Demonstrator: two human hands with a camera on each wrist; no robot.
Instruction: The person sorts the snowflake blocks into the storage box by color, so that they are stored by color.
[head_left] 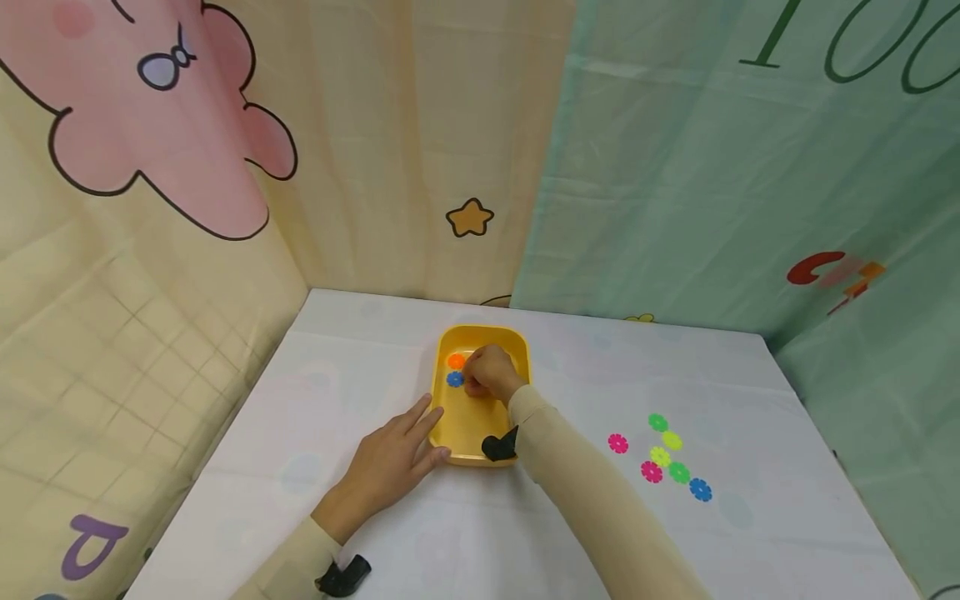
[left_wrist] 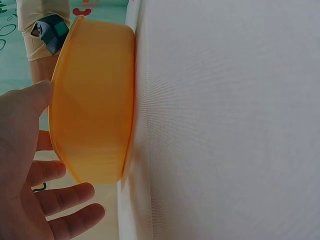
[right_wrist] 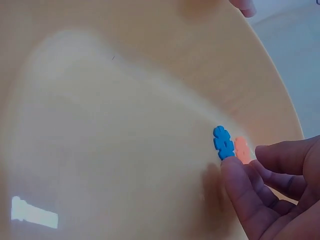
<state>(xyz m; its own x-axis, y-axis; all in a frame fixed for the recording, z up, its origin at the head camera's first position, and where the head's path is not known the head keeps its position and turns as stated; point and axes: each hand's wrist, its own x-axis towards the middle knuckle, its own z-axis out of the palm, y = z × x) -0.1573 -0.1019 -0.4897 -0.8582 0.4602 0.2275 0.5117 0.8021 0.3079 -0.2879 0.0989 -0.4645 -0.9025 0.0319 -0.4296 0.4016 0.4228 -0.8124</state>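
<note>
In the head view my right hand reaches into a yellow tray, its fingers bent over the tray floor. Just left of its fingertips lie an orange flower-shaped disc and a blue flower-shaped disc. The right wrist view has the thumb and forefinger parted beside the blue disc and orange disc, with nothing visible between them. My left hand is spread at the tray's near left side. Seen from the left wrist, its thumb and fingers lie along the rim of the tray.
Right of the tray, several loose flower discs lie on the white table: pink discs, green discs, yellow discs and a blue one. Printed curtains hang behind the table and at both sides.
</note>
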